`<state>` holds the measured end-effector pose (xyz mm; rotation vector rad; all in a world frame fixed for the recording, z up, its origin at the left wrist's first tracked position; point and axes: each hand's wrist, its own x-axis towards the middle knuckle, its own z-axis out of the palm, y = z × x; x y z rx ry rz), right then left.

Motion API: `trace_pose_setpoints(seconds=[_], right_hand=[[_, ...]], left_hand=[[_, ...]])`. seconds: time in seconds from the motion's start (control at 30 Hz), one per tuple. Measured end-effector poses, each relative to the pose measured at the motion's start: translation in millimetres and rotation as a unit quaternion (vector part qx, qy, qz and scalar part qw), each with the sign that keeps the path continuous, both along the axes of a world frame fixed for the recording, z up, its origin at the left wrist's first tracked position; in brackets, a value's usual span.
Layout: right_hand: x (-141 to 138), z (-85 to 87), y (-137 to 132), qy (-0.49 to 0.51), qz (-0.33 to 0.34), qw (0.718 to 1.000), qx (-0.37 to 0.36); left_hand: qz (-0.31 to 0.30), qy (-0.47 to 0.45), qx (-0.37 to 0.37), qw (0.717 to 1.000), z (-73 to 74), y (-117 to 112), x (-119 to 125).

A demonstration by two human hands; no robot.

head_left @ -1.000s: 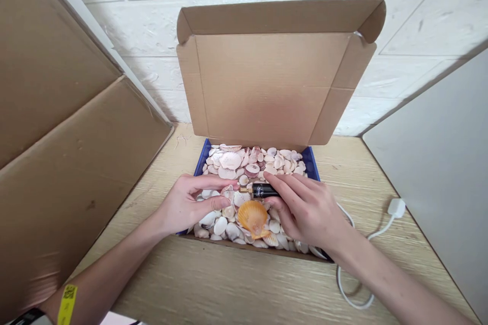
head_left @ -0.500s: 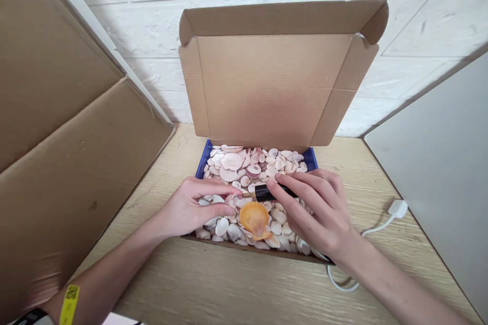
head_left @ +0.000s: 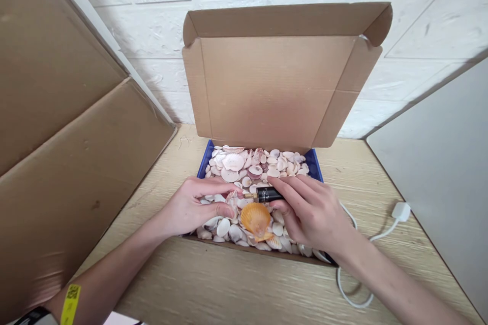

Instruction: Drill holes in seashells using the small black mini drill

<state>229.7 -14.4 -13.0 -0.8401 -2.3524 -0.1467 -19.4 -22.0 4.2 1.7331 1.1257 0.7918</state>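
My left hand [head_left: 190, 207] pinches a small pale seashell [head_left: 232, 198] between thumb and fingers, above the shell-filled box. My right hand [head_left: 316, 208] is wrapped round a black mini hand drill [head_left: 268, 193] with a brass chuck. The drill lies level and its tip points left at the held seashell; whether the bit touches it, I cannot tell. Just below the chuck, an orange scallop shell [head_left: 254, 217] rests on a heap of white and pinkish seashells [head_left: 233, 161]. They fill a cardboard box [head_left: 313, 163] with blue sides, partly hidden by my hands.
The box's brown lid [head_left: 267, 86] stands upright against the white brick wall [head_left: 160, 25]. A white cable [head_left: 343, 292] with a white plug [head_left: 401, 211] lies on the wooden table [head_left: 183, 274] at right. A cardboard panel [head_left: 76, 127] borders the left, a grey panel [head_left: 438, 142] the right.
My right hand has shifted its grip on the drill, with the thumb now showing beneath it. The white cable has moved a little. My left hand keeps its pinch on the seashell.
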Motion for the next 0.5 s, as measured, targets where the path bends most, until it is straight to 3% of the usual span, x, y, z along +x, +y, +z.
trace_pose_setpoints(seconds=[0.5], right_hand=[[3.8,2.2,-6.2,0.007,0.008,0.995,0.101]], left_hand=[[-0.017,0.026,-0.010,0.999,1.5,-2.2,1.1]])
